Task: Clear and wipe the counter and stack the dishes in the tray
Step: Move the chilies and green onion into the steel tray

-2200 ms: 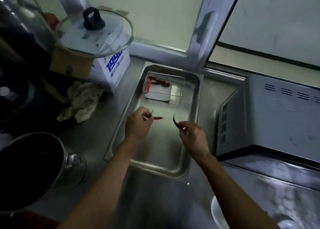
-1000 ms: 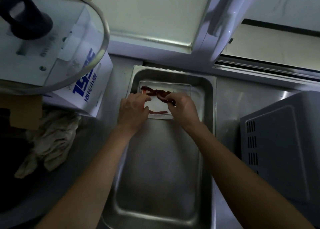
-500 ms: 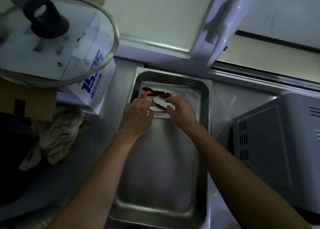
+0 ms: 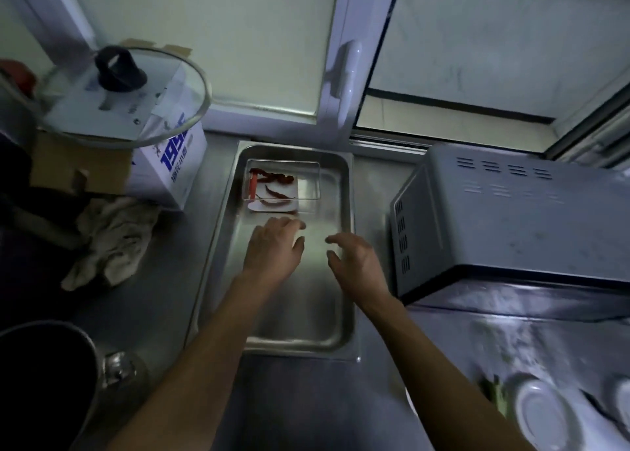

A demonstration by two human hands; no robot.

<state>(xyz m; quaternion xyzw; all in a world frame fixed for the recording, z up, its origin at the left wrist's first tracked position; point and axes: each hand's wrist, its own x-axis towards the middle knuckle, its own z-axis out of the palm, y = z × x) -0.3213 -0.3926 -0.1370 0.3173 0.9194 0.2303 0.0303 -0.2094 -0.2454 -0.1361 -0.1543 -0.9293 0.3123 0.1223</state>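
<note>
A steel tray lies on the counter under the window. At its far end sits a small clear container with several red dried chillies on a white plate inside it. My left hand hovers over the tray's middle, just short of the container, fingers loosely spread and holding nothing. My right hand is beside it to the right, fingers apart and empty. White dishes lie on the counter at the lower right.
A grey microwave stands right of the tray. To the left are a crumpled cloth, a white box with blue print and a glass lid on it. A dark pot sits at the lower left.
Both hands carried chillies to the clear container, let them go there, then drew back toward me over the tray. The camera pulled back, showing the dishes at lower right.
</note>
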